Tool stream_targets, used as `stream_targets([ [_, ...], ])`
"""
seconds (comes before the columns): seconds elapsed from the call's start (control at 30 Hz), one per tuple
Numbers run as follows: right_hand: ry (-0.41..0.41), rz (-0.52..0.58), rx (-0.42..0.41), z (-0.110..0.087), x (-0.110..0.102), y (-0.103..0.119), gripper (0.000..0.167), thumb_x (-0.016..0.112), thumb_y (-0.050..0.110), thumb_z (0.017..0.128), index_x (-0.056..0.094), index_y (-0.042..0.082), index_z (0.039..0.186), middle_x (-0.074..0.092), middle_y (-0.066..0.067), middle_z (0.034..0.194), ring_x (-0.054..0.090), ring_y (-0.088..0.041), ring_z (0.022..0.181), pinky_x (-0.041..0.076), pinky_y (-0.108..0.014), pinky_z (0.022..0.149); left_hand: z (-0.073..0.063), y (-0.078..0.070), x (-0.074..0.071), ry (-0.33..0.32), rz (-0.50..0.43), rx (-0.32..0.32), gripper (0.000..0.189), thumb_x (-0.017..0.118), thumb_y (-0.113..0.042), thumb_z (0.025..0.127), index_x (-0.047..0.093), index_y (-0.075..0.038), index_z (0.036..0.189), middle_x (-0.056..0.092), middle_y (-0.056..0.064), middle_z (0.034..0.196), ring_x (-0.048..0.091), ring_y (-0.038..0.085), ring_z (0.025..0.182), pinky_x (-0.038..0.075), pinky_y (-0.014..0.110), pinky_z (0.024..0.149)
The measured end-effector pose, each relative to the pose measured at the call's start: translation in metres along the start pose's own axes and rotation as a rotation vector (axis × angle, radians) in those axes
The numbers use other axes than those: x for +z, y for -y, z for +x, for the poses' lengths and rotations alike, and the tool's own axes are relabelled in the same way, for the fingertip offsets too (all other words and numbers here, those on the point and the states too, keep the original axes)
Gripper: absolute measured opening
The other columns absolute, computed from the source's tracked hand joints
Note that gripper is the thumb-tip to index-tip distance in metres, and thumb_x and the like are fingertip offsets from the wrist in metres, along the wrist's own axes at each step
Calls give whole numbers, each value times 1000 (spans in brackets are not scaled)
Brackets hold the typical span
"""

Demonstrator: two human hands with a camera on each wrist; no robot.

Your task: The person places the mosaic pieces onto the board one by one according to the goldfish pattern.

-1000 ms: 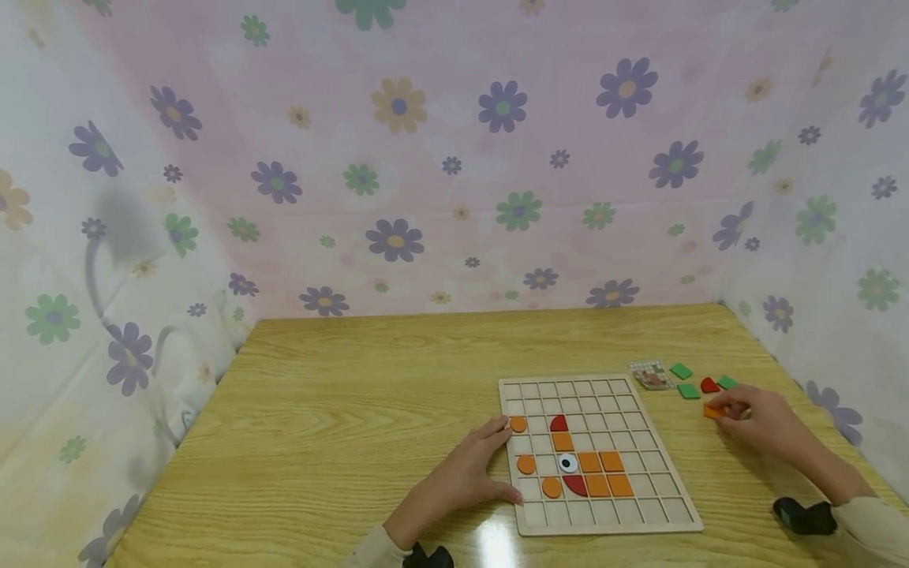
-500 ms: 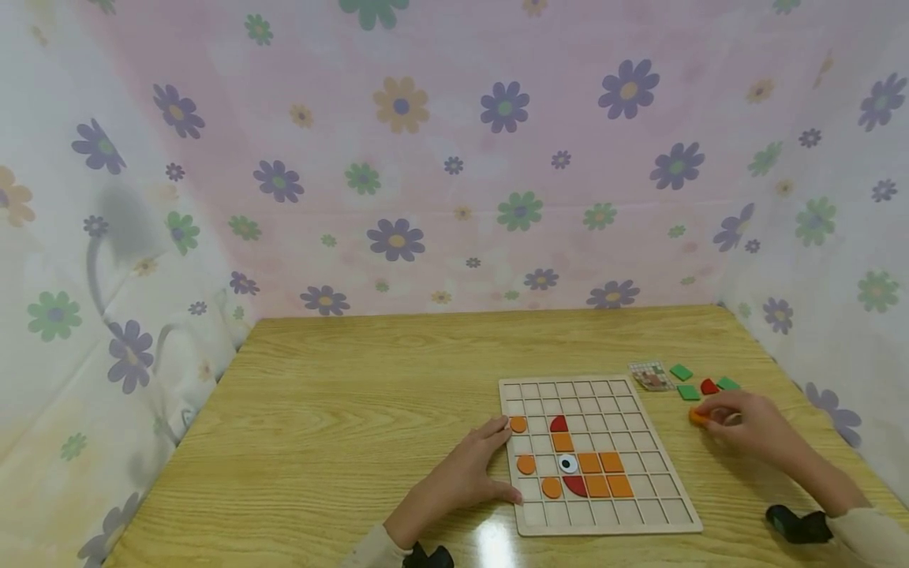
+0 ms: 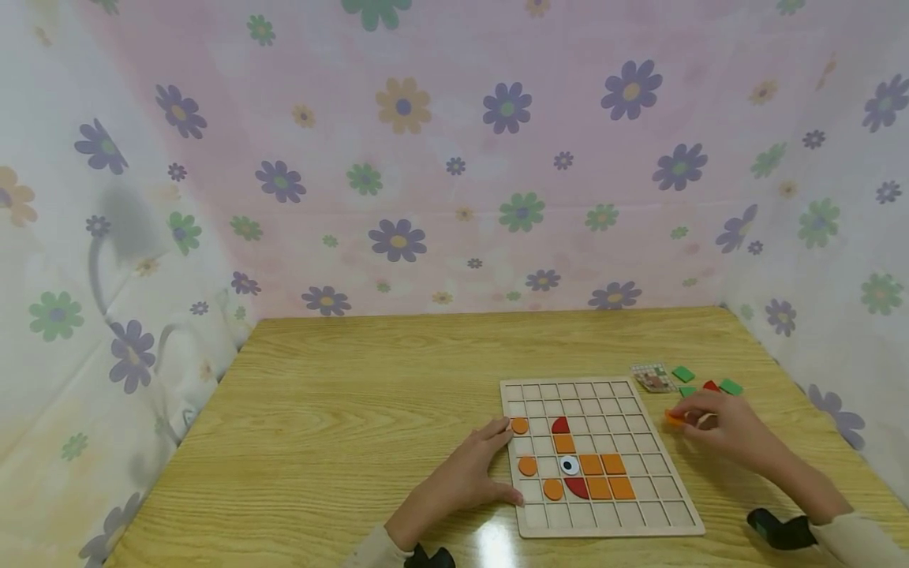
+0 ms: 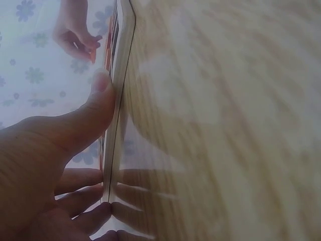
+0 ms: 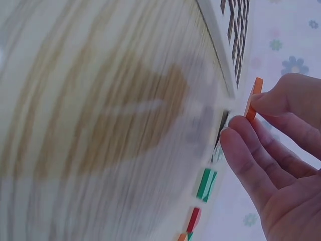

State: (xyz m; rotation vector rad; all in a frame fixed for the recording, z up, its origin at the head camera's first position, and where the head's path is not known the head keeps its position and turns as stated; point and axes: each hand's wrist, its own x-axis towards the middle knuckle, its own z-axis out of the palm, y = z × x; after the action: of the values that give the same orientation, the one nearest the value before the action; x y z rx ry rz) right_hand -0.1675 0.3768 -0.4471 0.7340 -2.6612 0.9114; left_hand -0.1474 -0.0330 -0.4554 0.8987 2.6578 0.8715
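My left hand (image 3: 465, 477) rests along the left edge of a wooden grid board (image 3: 642, 514), thumb and fingers spread and touching its rim. In the left wrist view the thumb (image 4: 95, 108) lies against that edge. My right hand (image 3: 731, 430) pinches a flat orange tile (image 5: 254, 99) between thumb and fingertips, just off the board's right side; its full outline is hidden. On the board lie orange squares (image 3: 591, 465), orange discs (image 3: 527, 466), red quarter-round pieces (image 3: 577, 488) and an eye disc (image 3: 570, 465).
Beyond the right hand lie green tiles (image 3: 731, 386), a red piece (image 3: 711, 386) and a small patterned card (image 3: 653, 377). The right wrist view shows another orange piece (image 5: 181, 237) at its bottom edge. Flowered cloth (image 3: 454, 189) surrounds the wooden table (image 3: 341, 394).
My right hand has moved left with the orange tile, from beside the loose pieces toward the board's right edge. The left hand has stayed on the board's left edge.
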Motion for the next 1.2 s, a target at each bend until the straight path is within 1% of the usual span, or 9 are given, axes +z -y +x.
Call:
stream_targets([
  [0.13, 0, 18, -16, 4, 5, 7, 23, 74, -10, 72, 71, 3, 90, 62, -1, 85, 54, 2, 70, 51, -21, 51, 0, 0, 0, -2, -4, 5, 92, 78, -47, 70, 41, -5, 144, 28, 4, 153, 23, 24, 141, 26, 45, 111],
  [0.3, 15, 33, -36, 10, 12, 21, 20, 73, -8, 74, 71, 3, 90, 64, -4, 87, 55, 1, 70, 51, -21, 51, 0, 0, 0, -3, -5, 5, 92, 78, -47, 70, 41, -5, 144, 28, 4, 153, 23, 24, 141, 25, 44, 111],
  [0.53, 15, 29, -88, 22, 23, 37, 23, 73, -10, 72, 71, 5, 89, 64, -5, 87, 54, 1, 69, 51, -21, 51, 0, 0, 1, -1, -10, -2, 93, 78, -48, 70, 41, -6, 144, 27, 4, 154, 23, 24, 141, 25, 44, 111],
  [0.7, 51, 56, -102, 29, 30, 48, 23, 71, -10, 73, 71, 6, 90, 65, -2, 88, 55, 1, 71, 52, -21, 52, 1, 1, 2, 1, -10, -2, 93, 78, -48, 70, 40, -6, 144, 27, 3, 154, 23, 23, 141, 24, 43, 112],
  [0.8, 70, 73, -126, 33, 35, 54, 22, 70, -10, 74, 72, 6, 90, 65, -2, 89, 56, 1, 71, 52, -22, 52, 1, 2, 2, 0, -8, -2, 93, 78, -49, 70, 40, -6, 144, 27, 3, 154, 23, 23, 141, 24, 43, 112],
  [0.9, 82, 93, -150, 35, 40, 58, 22, 70, -10, 75, 71, 5, 91, 63, -3, 90, 57, 0, 71, 53, -22, 53, 1, 2, 2, -1, -5, -1, 93, 77, -49, 70, 40, -6, 144, 27, 3, 154, 23, 23, 141, 24, 43, 112],
  [1.0, 99, 123, -156, 36, 46, 61, 23, 69, -11, 76, 71, 6, 92, 62, -4, 92, 57, -1, 72, 53, -22, 54, 1, 2, 2, -4, -2, 0, 93, 77, -49, 70, 41, -6, 144, 27, 3, 154, 23, 23, 141, 25, 43, 112],
  [1.1, 120, 151, -164, 38, 52, 64, 22, 69, -9, 77, 70, 7, 92, 62, -2, 93, 56, -1, 72, 52, -22, 54, 0, 2, 2, -5, -4, -4, 93, 78, -49, 69, 41, -6, 144, 27, 3, 154, 23, 23, 141, 25, 44, 111],
  [1.2, 133, 165, -194, 40, 58, 67, 20, 70, -6, 78, 70, 8, 92, 61, -1, 91, 54, -1, 69, 52, -21, 53, 0, 1, 1, -4, -6, -9, 93, 78, -49, 69, 41, -7, 144, 27, 2, 154, 23, 23, 141, 25, 44, 111],
])
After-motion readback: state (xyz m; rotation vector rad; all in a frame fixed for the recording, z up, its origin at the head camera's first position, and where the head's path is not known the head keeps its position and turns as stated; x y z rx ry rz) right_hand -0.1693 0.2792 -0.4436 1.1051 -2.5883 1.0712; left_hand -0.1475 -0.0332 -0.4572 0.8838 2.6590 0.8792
